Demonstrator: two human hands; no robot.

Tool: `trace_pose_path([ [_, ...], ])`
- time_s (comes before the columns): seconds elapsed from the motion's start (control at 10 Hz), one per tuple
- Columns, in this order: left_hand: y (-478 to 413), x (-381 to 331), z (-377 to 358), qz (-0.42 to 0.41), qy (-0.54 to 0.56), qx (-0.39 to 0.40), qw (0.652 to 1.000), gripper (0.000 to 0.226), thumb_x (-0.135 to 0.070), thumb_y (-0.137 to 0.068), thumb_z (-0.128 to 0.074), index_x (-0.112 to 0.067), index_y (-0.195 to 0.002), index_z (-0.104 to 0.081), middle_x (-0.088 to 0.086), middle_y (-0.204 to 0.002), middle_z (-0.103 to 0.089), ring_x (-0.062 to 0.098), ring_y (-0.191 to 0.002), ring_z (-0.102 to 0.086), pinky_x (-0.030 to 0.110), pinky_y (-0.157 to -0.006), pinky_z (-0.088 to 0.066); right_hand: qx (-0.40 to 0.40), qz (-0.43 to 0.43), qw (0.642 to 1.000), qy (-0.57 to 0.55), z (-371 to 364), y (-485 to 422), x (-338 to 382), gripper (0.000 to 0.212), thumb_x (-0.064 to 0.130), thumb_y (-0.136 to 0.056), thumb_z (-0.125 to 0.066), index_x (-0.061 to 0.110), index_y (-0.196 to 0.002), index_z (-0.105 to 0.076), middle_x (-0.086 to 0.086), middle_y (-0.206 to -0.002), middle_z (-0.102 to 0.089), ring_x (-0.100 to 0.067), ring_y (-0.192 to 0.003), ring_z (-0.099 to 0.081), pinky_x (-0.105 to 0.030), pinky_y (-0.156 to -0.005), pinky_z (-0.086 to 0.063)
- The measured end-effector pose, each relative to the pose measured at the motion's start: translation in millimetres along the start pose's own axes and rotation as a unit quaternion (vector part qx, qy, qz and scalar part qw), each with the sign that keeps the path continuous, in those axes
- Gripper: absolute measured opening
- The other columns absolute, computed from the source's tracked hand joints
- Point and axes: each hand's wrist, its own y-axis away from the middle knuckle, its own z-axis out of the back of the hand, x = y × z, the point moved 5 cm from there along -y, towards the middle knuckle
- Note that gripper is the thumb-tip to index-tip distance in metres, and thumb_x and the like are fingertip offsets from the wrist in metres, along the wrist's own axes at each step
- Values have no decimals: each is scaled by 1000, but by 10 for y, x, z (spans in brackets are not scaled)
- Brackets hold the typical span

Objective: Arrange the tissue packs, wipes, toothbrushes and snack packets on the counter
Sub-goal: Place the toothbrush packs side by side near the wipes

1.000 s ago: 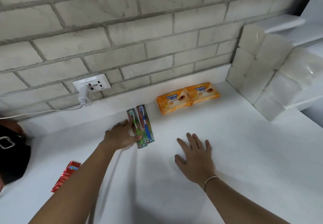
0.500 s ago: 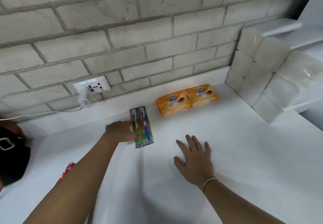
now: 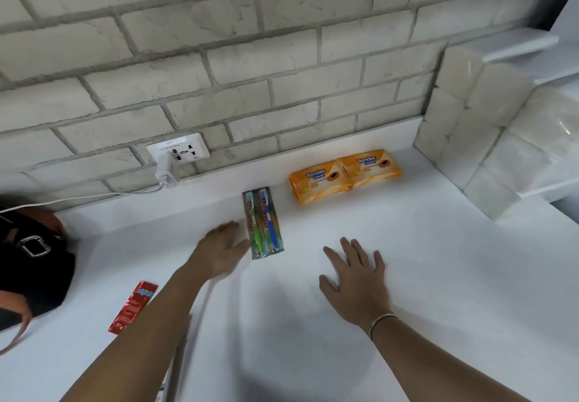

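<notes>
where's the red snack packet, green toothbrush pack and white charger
red foil snack packet (image 3: 133,307): head view, middle of the wrapper
green toothbrush pack (image 3: 253,226): head view, mid handle
white charger (image 3: 166,173): head view, its body

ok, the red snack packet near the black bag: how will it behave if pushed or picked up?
The red snack packet lies flat and thin, so it is probably light and should slide rather than roll on the smooth counter. Its shiny, crinkled foil suggests it is slippery and floppy, likely bending if lifted by one end.
</notes>
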Motion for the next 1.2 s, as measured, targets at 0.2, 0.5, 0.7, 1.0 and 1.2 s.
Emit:
trace_pose_path([
  [0.2,890,335,-122,-48,116,-185,975,22,-29,-91,-77,-18,-110,-78,-5,-109,-75,20,-101,-67,33,-84,-49,5,4,1000,0,-3,-29,6,64,62,-91,-34,42,-152,-39,-2,-167,-28,-23,-156,-17,-62,-121,-10],
  [0.5,2005,972,-312,127,9,-186,974,38,-42,-80,-80,-26,-113,-72,-2,-103,-69,24,-90,-65,39,-75,-56,18,6,1000,17,-27,3,-8,65,61,-92,-33,40,-153,-36,-3,-167,-26,-24,-156,-15,-63,-121,-11],
  [0.7,2155,939,-347,158,18,-189,969,37,-24,-84,-76,-24,-120,-68,3,-109,-69,28,-88,-66,38,-72,-55,25,6,999,21,-22,4,6,64,61,-94,-36,40,-154,-35,-2,-168,-24,-23,-156,-13,-62,-122,-10],
  [1.0,2103,674,-264,155,232,-222,934,13,-15,-97,-65,-26,-91,-69,-5,-72,-69,15,-68,-62,27,-59,-44,19,6,1000,4,-17,13,-2,62,59,-94,-40,40,-153,-37,-1,-167,-25,-22,-156,-13,-61,-122,-8],
  [1.2,1757,548,-365,150,481,-174,846,19,-7,-100,-64,-25,-103,-70,4,-87,-76,25,-84,-72,36,-75,-56,23,1,1000,-5,-21,6,0,63,61,-93,-37,42,-153,-36,0,-168,-23,-20,-157,-11,-60,-123,-6],
])
